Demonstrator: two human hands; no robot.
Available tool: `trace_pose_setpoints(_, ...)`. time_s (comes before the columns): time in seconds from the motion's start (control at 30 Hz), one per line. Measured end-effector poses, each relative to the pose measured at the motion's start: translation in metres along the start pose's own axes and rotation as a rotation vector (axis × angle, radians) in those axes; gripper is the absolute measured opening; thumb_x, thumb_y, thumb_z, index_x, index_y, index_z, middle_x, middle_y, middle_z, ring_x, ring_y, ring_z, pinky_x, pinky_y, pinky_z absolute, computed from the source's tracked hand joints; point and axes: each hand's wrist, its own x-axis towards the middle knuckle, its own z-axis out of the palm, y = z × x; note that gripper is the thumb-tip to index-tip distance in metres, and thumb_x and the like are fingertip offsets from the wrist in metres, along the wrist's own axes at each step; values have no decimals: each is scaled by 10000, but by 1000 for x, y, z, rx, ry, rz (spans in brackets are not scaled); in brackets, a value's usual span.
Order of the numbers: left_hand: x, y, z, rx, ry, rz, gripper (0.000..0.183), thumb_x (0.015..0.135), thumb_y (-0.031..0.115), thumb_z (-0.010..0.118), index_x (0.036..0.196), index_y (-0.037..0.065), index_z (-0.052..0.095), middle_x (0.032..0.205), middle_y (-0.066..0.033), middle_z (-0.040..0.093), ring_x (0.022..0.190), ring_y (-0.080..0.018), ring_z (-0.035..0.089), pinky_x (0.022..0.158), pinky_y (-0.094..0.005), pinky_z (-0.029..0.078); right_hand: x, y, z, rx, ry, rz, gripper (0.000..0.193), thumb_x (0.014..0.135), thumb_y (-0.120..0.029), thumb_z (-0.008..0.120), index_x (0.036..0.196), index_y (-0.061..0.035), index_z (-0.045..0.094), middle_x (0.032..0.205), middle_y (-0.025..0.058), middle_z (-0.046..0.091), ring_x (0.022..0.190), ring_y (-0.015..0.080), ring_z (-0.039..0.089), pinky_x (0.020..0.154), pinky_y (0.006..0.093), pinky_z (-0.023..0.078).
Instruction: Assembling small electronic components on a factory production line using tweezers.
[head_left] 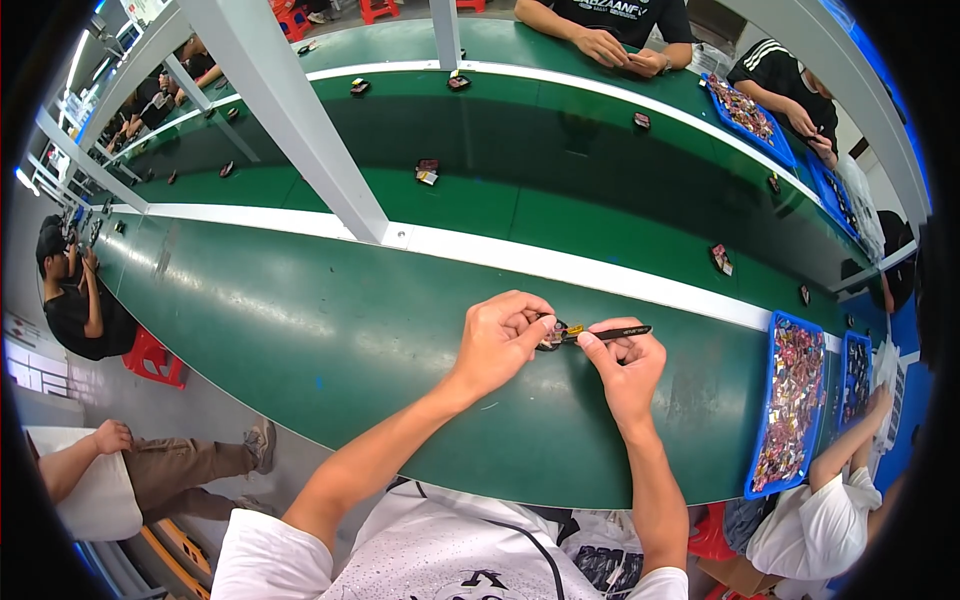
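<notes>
Over the green worktop, my left hand (503, 338) is closed on a small dark-cased part (549, 341) with what look like electronics in it. Thumb and fingers pinch its edge, hiding much of it. In my right hand (627, 362) is a pair of black tweezers (627, 332), gripped between thumb and fingers. Their tips point left toward the part, where a small yellow piece (574, 330) shows. Whether the tips grip that piece or only touch it is too small to tell.
On the right stands a blue tray (752, 480) heaped with small reddish parts. Beyond a white rail (560, 267), similar parts (428, 171) lie spaced along a green conveyor belt (480, 205). A grey post (300, 120) rises ahead left. Other people sit or stand around the line.
</notes>
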Motion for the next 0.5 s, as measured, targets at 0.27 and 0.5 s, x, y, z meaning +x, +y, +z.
trace_pose_setpoints(0.27,0,0,8,48,2,57,103,897,-31,711,998,-50,708,862,-77,671,587,-73,626,492,-211,476,0,-4,-5,88,7,84,106,856,50,765,924,22,688,730,-25,639,548,-22,421,477,171,285)
trace_pose_setpoints(0.5,0,-4,14,58,10,81,118,902,-30,705,1019,-46,711,859,-75,674,591,-74,628,483,-207,471,1,-3,-12,121,-4,104,105,864,59,752,937,31,681,765,9,667,580,-7,478,495,170,327)
